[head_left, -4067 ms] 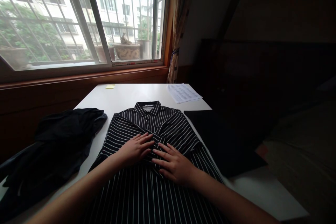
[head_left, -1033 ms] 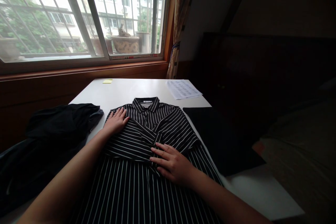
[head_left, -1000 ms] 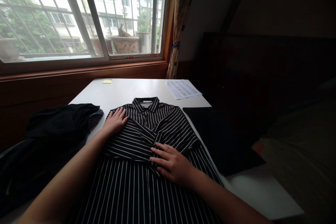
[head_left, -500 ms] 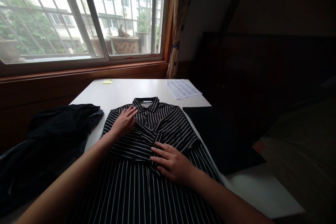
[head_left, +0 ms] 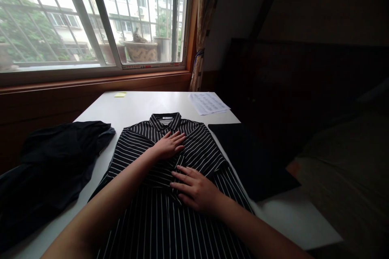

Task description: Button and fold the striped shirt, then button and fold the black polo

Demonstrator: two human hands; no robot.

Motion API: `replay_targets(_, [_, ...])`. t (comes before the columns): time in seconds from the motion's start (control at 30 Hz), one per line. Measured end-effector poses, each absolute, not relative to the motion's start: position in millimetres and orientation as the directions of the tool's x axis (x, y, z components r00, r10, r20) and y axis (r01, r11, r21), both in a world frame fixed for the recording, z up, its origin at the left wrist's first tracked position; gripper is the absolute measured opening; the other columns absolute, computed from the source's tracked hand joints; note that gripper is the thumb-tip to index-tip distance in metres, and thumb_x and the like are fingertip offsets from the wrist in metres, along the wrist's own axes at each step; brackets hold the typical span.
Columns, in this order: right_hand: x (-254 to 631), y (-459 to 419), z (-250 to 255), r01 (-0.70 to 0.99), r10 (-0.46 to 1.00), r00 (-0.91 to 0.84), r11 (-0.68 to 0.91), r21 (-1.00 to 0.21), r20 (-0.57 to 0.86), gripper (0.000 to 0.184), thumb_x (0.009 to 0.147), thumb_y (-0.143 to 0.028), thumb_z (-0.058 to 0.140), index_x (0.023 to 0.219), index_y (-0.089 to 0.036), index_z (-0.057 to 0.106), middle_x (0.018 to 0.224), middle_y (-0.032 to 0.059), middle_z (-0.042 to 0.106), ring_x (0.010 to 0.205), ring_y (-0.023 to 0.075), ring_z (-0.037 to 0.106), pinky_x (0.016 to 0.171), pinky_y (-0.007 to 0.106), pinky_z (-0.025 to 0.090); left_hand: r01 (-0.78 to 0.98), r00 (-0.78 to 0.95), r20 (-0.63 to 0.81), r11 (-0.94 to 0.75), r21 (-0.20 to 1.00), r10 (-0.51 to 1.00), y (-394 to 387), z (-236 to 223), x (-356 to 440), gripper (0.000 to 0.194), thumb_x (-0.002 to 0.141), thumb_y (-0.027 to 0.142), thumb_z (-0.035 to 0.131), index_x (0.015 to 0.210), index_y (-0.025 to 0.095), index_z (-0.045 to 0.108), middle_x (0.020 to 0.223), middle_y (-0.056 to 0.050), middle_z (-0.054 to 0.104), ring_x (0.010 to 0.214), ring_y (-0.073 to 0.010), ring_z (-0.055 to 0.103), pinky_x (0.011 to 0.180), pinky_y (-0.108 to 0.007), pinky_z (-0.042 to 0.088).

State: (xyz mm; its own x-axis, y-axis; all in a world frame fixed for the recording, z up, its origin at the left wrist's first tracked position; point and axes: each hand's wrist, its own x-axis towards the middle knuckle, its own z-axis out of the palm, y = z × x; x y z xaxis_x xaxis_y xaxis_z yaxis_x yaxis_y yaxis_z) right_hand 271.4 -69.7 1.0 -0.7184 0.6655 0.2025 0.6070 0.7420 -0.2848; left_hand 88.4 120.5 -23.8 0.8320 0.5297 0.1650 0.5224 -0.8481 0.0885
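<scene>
A black shirt with white stripes (head_left: 152, 218) lies spread on the white table, its collar (head_left: 165, 121) toward the window and its sleeves folded across the front. My left hand (head_left: 169, 145) rests on the upper chest just below the collar, fingers stretched out. Lower and to the right, my right hand (head_left: 194, 188) lies flat with spread fingers over a sleeve cuff (head_left: 180, 162) near the shirt's middle. Neither hand grips the cloth. My forearms cover parts of the shirt's lower left and right sides.
Dark clothing (head_left: 57, 162) is heaped on the table's left side. A flat dark sheet (head_left: 246, 158) lies to the right. Printed papers (head_left: 208, 103) and a yellow sticky note (head_left: 120, 94) are at the far end of the white table (head_left: 146, 101), below the window.
My left hand has moved right and slightly down, from the left shoulder area to the centre of the chest. My right hand stays on the cuff. The view has shifted slightly.
</scene>
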Motion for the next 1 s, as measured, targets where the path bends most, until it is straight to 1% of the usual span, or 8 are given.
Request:
replay_targets(0.1, [271.9,-69.6,1.5,0.605,0.664,-0.721,0.743,-0.286,0.199,0.046,0.100,-0.033,0.050,0.145,-0.026,0.051,0.158,0.0048,0.042,0.150,0.0282,0.028,0.119,0.053,0.030,0.542,0.818,0.171,-0.836,0.089,0.549,125.8,-24.9,84.8,0.056,0.106,0.050,0.028,0.157,0.028,0.028,0.163,-0.002,0.029,0.153,-0.0232,0.022,0.124,-0.045,0.014])
replay_targets(0.27, [271.7,-70.1,2.6,0.610,0.666,-0.719,0.741,-0.280,0.198,0.046,0.100,-0.033,0.050,0.146,-0.027,0.051,0.158,0.0035,0.041,0.150,0.0273,0.027,0.119,0.052,0.030,0.540,0.815,0.184,-0.836,0.100,0.549,123.4,-23.8,84.3,0.055,0.106,0.050,0.029,0.157,0.028,0.029,0.163,-0.002,0.031,0.152,-0.0232,0.023,0.124,-0.047,0.016])
replay_targets(0.5, [271.7,-69.7,0.9,0.610,0.666,-0.722,0.740,-0.282,0.188,0.045,0.101,-0.035,0.048,0.145,-0.026,0.052,0.158,0.0038,0.041,0.150,0.0273,0.027,0.120,0.052,0.029,0.513,0.813,0.253,-0.851,0.111,0.524,119.3,-17.7,79.4,0.048,0.107,0.041,0.031,0.152,0.029,0.039,0.161,0.000,0.037,0.153,-0.0203,0.023,0.125,-0.045,0.017])
replay_targets(0.63, [271.9,-70.0,1.4,0.614,0.669,-0.719,0.738,-0.282,0.186,0.045,0.102,-0.036,0.046,0.146,-0.027,0.051,0.159,0.0028,0.040,0.151,0.0267,0.026,0.120,0.052,0.029,0.536,0.786,0.284,-0.834,0.131,0.549,117.8,-15.5,66.4,0.049,0.106,0.043,0.031,0.154,0.031,0.035,0.162,0.000,0.035,0.153,-0.0212,0.022,0.124,-0.048,0.019])
replay_targets(0.7, [271.6,-70.3,2.5,0.615,0.671,-0.717,0.737,-0.282,0.190,0.044,0.103,-0.036,0.046,0.146,-0.027,0.051,0.159,0.0026,0.040,0.151,0.0264,0.026,0.120,0.052,0.029,0.585,0.761,0.257,-0.801,0.126,0.596,120.3,-17.1,53.6,0.052,0.106,0.047,0.031,0.156,0.033,0.029,0.164,0.000,0.029,0.154,-0.0225,0.018,0.124,-0.051,0.018])
replay_targets(0.83, [271.1,-70.9,4.4,0.612,0.671,-0.716,0.736,-0.289,0.192,0.044,0.103,-0.036,0.046,0.145,-0.027,0.051,0.159,0.0028,0.040,0.151,0.0265,0.026,0.120,0.051,0.029,0.750,0.642,0.143,-0.655,0.089,0.754,133.9,-22.9,16.0,0.056,0.105,0.051,0.028,0.159,0.034,0.021,0.167,0.002,0.018,0.155,-0.0242,0.009,0.124,-0.055,0.012])
replay_targets(0.9, [271.3,-70.9,4.8,0.610,0.670,-0.717,0.736,-0.292,0.193,0.044,0.102,-0.036,0.046,0.145,-0.026,0.052,0.158,0.0031,0.041,0.151,0.0265,0.026,0.120,0.051,0.029,0.801,0.583,0.114,-0.592,0.087,0.805,143.2,-24.7,-5.6,0.058,0.105,0.052,0.026,0.159,0.031,0.019,0.167,-0.001,0.017,0.155,-0.0271,0.010,0.122,-0.059,0.014])
replay_targets(1.0, [271.8,-70.6,4.8,0.607,0.669,-0.717,0.737,-0.296,0.196,0.044,0.102,-0.035,0.047,0.145,-0.027,0.052,0.158,0.0036,0.041,0.151,0.0267,0.026,0.120,0.052,0.029,0.857,0.502,0.084,-0.509,0.087,0.861,155.8,-25.1,-34.8,0.060,0.104,0.053,0.024,0.159,0.028,0.021,0.166,-0.004,0.018,0.154,-0.0314,0.012,0.120,-0.062,0.016])
